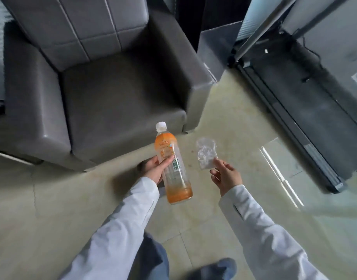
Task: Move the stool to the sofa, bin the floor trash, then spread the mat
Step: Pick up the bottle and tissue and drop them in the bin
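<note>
Where hands (227,175) hover, sofa (97,77) ahead

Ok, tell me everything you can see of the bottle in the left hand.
The bottle is clear plastic with a white screw cap, closed, and an orange label with a barcode round its upper half. It is nearly empty: a little orange liquid sits at the base. It is held off the floor, tilted, cap pointing away toward the grey sofa, base toward the person. The left hand grips it round the middle, fingers over the label; nothing else touches it.

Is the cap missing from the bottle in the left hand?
No, the bottle in the left hand has its white cap on.
</note>
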### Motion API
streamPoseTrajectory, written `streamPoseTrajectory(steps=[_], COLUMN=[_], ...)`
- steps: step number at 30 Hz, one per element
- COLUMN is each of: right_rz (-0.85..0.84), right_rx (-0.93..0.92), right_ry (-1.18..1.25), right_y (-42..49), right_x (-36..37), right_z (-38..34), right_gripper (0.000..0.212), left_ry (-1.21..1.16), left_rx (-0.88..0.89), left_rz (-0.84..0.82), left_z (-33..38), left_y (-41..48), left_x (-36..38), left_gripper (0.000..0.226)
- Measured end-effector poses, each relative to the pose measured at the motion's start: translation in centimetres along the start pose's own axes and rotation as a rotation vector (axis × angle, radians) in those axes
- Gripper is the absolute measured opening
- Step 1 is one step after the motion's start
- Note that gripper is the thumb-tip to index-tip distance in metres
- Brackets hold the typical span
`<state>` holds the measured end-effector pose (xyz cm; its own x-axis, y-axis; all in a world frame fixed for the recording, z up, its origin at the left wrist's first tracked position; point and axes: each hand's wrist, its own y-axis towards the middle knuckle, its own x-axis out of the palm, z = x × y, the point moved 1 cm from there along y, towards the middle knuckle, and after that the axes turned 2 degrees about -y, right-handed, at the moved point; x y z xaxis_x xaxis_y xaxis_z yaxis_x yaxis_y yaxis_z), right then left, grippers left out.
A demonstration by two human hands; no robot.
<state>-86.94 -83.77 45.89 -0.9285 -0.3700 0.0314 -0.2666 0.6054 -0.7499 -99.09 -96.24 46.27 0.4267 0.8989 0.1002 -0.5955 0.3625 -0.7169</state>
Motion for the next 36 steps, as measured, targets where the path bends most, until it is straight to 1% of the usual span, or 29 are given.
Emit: streamPoseTrajectory(steps=[1, 4, 6, 11, 14, 16, 19, 20, 22, 23, 25, 26, 29, 33, 36], right_rz=[0.018, 0.064, 0.103, 0.239, 0.318, 0.365, 0.456, 0.492, 0.565, 0.597, 0.656, 0.685, 0.758, 0.835, 0.868], right_rx=[-0.006, -0.031, -0.055, -0.114, -0.134, -0.143, -0.16, -0.163, -0.156, -0.147, -0.135, -0.134, -0.142, -0.139, -0.134], right_ry=[0.035, 0.123, 0.179, 0.343, 0.449, 0.513, 0.591, 0.612, 0.653, 0.675, 0.723, 0.746, 0.806, 0.866, 0.904], right_y=[-0.2, -0.9, -1.2, -2.4, -3.6, -4.7, -6.4, -6.9, -7.6, -7.9, -8.1, -8.2, -7.8, -6.4, -5.2], right_x=[-3.0, -11.0, -16.5, -31.9, -39.4, -43.6, -49.3, -51.1, -54.6, -56.3, -59.4, -61.0, -65.4, -69.8, -72.4], right_z=[-0.9, -3.2, -5.0, -8.5, -9.0, -9.1, -8.9, -8.8, -8.4, -8.2, -8.2, -8.5, -9.9, -12.6, -14.9], right_gripper=[0.022, 0.021, 0.021, 0.02, 0.02, 0.019, 0.02, 0.02, 0.02, 0.02, 0.019, 0.019, 0.019, 0.02, 0.021], left_ry=[0.034, 0.141, 0.204, 0.343, 0.423, 0.498, 0.584, 0.615, 0.679, 0.711, 0.751, 0.767, 0.773, 0.821, 0.872], left_rx=[0.008, 0.012, 0.019, 0.04, 0.04, 0.049, 0.036, 0.034, 0.018, 0.019, 0.037, 0.034, 0.029, 0.004, 0.005], left_rz=[-0.032, -0.098, -0.127, -0.298, -0.401, -0.478, -0.587, -0.627, -0.701, -0.738, -0.811, -0.838, -0.911, -0.981, -0.995], left_z=[-0.7, -2.7, -3.9, -7.4, -10.0, -11.7, -14.2, -15.0, -16.9, -17.7, -18.8, -19.3, -20.5, -20.9, -20.9], left_y=[-0.9, -3.2, -4.6, -8.8, -11.3, -13.0, -15.5, -16.3, -17.6, -18.2, -19.5, -20.0, -21.7, -23.0, -23.2], left_x=[2.9, 10.7, 15.8, 30.3, 37.5, 41.6, 47.1, 48.8, 52.0, 53.7, 56.8, 58.6, 63.7, 70.2, 74.8], left_gripper=[0.011, 0.007, 0.013, 0.009, 0.034, 0.039, 0.036, 0.04, 0.06, 0.061, 0.041, 0.038, 0.042, 0.035, 0.032])
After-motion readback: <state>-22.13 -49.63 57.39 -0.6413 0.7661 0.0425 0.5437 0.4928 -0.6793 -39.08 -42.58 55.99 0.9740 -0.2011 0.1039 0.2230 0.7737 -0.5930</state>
